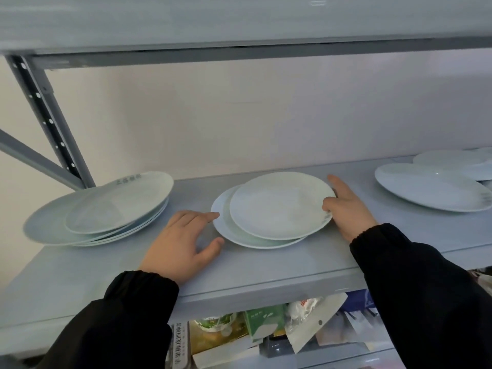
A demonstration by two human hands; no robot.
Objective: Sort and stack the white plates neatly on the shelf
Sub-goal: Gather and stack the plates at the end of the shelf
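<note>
**Two hands on the middle pair of plates**

Near: left hand on shelf, fingers spread, fingertip touching lower plate. The right hand grips top plate at its right rim, thumb above. Left stack: about four. Far-right plates: at least two.
</note>
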